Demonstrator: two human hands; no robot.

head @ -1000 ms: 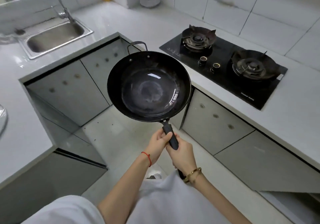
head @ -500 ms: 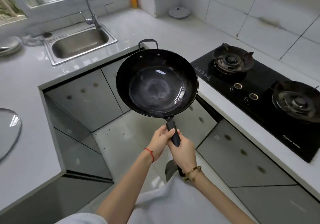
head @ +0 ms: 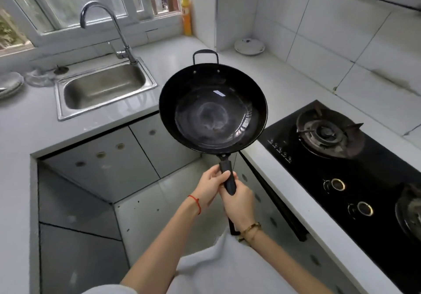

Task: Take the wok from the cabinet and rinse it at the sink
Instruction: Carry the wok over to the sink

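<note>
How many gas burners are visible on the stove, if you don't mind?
2: one burner at the stove's far end, right of the wok; another burner cut off by the right edge.

I count what's in my view:
One wok (head: 213,114), one sink (head: 104,87), one tap (head: 107,27), two hands (head: 210,186), two burners (head: 328,133), perhaps two knobs (head: 337,185).

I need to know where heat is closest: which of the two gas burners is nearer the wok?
The far burner, fully in view just right of the wok. The other burner sits nearer the person, cut off by the right edge.
</note>
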